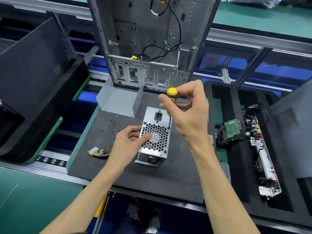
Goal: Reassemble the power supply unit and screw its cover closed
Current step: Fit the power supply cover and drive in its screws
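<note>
The power supply unit stands on the dark foam mat, with bare mat between it and the mat's near edge; the left hand clasps its left side, thumb on the honeycomb fan grille; the right hand has its fingers closed round the yellow-and-black screwdriver, held upright with its tip at a screw hole by the unit's right edge; the wire harness trails left; loose screws lie beyond the left hand; a folded metal cover sits behind, touching the mat's far edge; the open computer chassis rises beyond; a foam tray of circuit boards borders the right.
</note>
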Tool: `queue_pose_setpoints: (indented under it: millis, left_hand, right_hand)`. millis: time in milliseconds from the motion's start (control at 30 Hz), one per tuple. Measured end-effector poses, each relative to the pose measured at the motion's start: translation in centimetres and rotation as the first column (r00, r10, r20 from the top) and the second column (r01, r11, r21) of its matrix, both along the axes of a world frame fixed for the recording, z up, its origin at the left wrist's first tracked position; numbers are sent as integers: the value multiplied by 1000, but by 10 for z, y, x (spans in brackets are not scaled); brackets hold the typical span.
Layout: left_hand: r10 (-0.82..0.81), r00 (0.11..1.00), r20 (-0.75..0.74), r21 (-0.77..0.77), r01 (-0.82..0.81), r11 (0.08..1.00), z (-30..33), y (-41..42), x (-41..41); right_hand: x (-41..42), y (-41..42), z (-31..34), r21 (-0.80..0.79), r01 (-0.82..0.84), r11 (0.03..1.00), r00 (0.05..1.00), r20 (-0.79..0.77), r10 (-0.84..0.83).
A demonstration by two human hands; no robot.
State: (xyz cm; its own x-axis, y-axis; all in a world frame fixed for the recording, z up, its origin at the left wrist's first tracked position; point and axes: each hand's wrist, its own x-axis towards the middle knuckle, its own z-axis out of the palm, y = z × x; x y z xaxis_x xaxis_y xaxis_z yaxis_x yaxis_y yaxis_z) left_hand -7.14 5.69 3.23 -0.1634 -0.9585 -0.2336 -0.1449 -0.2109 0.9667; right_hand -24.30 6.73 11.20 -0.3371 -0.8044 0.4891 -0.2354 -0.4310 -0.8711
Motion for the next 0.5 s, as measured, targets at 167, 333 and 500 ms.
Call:
queue_pose_setpoints:
  millis: [167, 333, 500]
  left_hand:
    - [-12, 1000, 8, 2, 12, 1000, -1, -1, 0]
    - [-13, 1000, 15, 11, 13, 1000, -1, -2, 2]
    - [-21, 1000, -1, 23, 21, 1000, -1, -1, 3]
  right_hand:
    - [-2, -5, -6, 38, -65, 997, 993, 96, 62]
    - [1, -3, -10, 127, -170, 977, 984, 82, 161]
    - [3, 4, -12, 125, -179, 976, 978, 134, 162]
